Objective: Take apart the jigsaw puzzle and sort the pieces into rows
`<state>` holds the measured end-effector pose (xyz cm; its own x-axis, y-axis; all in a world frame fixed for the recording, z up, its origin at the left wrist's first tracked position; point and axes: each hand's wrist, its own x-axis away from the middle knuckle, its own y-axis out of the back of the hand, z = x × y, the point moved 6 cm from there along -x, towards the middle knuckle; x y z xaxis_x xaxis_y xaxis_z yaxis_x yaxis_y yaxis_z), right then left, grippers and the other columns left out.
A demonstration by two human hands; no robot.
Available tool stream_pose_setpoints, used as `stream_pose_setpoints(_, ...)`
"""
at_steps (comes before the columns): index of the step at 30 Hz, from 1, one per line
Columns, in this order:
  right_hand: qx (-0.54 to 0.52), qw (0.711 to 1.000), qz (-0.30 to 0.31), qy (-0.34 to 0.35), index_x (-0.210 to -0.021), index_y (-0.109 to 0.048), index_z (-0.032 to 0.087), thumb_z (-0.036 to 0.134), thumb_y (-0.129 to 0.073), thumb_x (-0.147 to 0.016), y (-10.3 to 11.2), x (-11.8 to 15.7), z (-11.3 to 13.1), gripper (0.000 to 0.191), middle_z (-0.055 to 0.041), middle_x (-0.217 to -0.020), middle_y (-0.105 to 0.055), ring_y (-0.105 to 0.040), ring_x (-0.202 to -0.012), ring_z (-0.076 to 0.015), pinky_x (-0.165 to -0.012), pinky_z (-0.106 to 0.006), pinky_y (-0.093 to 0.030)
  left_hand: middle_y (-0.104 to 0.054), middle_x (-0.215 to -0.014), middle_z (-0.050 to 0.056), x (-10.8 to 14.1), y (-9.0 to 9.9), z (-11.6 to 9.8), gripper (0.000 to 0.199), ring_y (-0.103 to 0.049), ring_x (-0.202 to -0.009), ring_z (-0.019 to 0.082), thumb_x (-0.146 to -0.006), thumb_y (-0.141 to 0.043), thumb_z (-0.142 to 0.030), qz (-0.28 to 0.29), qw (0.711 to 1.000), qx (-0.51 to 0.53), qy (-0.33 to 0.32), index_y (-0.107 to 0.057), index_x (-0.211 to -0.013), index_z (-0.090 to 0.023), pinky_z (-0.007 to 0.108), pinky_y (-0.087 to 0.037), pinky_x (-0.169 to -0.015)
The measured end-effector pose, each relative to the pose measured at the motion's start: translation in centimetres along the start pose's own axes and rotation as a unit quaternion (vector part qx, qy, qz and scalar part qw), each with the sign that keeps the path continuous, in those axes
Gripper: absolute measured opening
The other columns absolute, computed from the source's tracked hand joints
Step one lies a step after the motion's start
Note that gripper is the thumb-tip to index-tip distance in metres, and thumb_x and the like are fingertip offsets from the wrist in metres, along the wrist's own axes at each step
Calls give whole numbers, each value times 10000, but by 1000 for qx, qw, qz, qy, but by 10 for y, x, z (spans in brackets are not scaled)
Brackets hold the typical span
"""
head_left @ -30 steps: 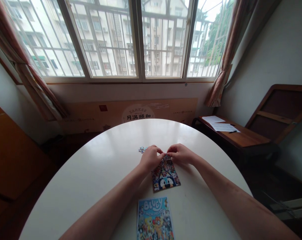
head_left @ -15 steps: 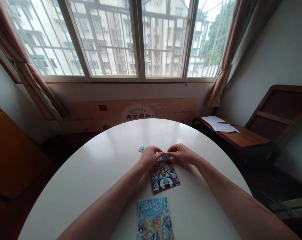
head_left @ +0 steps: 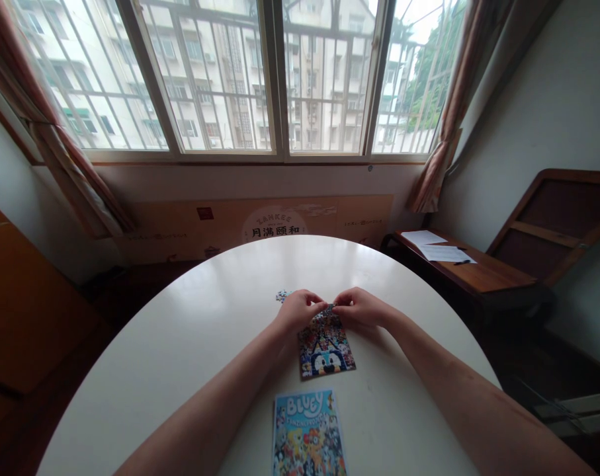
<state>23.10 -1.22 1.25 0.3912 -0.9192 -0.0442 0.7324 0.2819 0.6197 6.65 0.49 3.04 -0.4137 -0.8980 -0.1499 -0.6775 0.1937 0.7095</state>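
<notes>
A partly assembled jigsaw puzzle lies on the white table, showing a blue cartoon dog's face along its near edge amid a crowded, colourful pattern. At its far left corner my left hand is closed, thumb and forefinger pinching the top edge. My right hand pinches the far right part of the same edge, fingers bent inward. The two sets of fingertips are almost touching; any single loose piece between them is too small to make out. A few loose puzzle pieces lie just beyond my left hand, partly hidden by it.
Nearer to me lies a blue "Bluey" picture sheet. The round white table curves away towards a barred window. On the right, a wooden bench carries papers and a pen. A printed cardboard panel stands under the window.
The puzzle has turned slightly, its near edge shifting a little to the left. My right hand's fingers have moved slightly; my left hand stays nearly in place.
</notes>
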Motion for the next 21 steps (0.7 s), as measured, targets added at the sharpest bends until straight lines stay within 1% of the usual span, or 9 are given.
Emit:
stream_pose_setpoints(7,-5,1000,-7,14,-856,-767,141,391,-641,-812,-2,-2,-5,284,-53,-794,-738,-614,-737,-184,-681,-275,-460,-754,-834,50,0,-1,-2,257,-668,-787,221,-798,-631,-393,-1,999,-37,8,-800,-831,-202,294,-451,-720)
stream_pose_setpoints(10,-12,1000,-6,16,-853,-763,136,395,-641,-811,-1,-2,-3,289,-55,-794,-737,-617,-733,-183,-682,-276,-463,-758,-847,57,1,-1,-2,250,-671,-802,221,-790,-637,-379,-2,1000,-24,6,-797,-825,-190,289,-455,-739)
stream_pose_setpoints(16,-18,1000,-1,14,-870,-766,134,399,-646,-808,-1,0,0,297,-64,-818,-742,-625,-763,-193,-705,-284,-472,-761,-788,49,0,-2,2,270,-676,-741,214,-791,-630,-397,3,999,-10,33,-795,-830,-187,287,-455,-685)
stream_pose_setpoints(21,-20,1000,0,15,-872,-763,132,394,-639,-811,0,0,3,296,-61,-809,-732,-612,-749,-183,-692,-277,-461,-761,-780,47,2,-1,2,293,-680,-762,222,-785,-626,-418,2,999,-1,36,-795,-846,-186,291,-463,-693)
